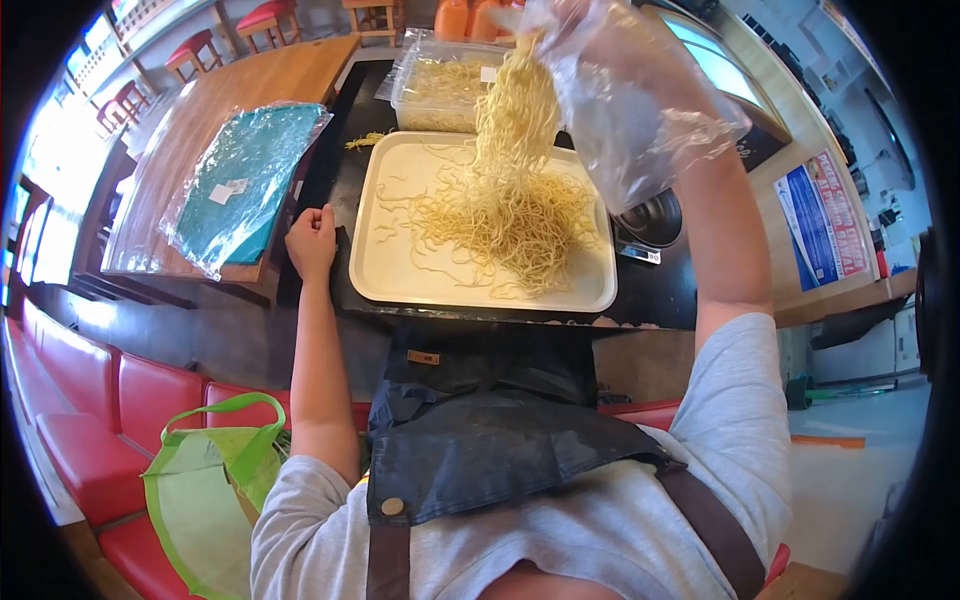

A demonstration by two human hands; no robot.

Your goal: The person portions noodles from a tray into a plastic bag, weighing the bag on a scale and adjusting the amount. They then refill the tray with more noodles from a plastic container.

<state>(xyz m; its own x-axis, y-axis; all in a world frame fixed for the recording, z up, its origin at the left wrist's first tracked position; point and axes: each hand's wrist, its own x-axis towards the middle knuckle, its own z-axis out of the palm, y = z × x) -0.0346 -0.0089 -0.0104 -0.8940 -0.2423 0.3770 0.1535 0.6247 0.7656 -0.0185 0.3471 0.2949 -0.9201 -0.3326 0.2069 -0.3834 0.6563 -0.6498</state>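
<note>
My right hand (606, 42), covered by a clear plastic bag (640, 125), is raised at the top of the view. It grips a long hank of yellow noodles (518, 110) that hangs down to the cream tray (372, 275). A loose pile of noodles (535, 235) lies on the tray, with stray strands to its left. My left hand (312, 243) rests curled at the left edge of the black table (342, 215), beside the tray, and nothing shows in its fingers.
Behind the tray stands a clear plastic container (405, 105) of noodles. A scale with a dark bowl (652, 220) sits to the right. On the wooden table (300, 70) at left lies a plastic-wrapped teal package (245, 165). A green bag (195, 490) rests on the red bench (160, 395).
</note>
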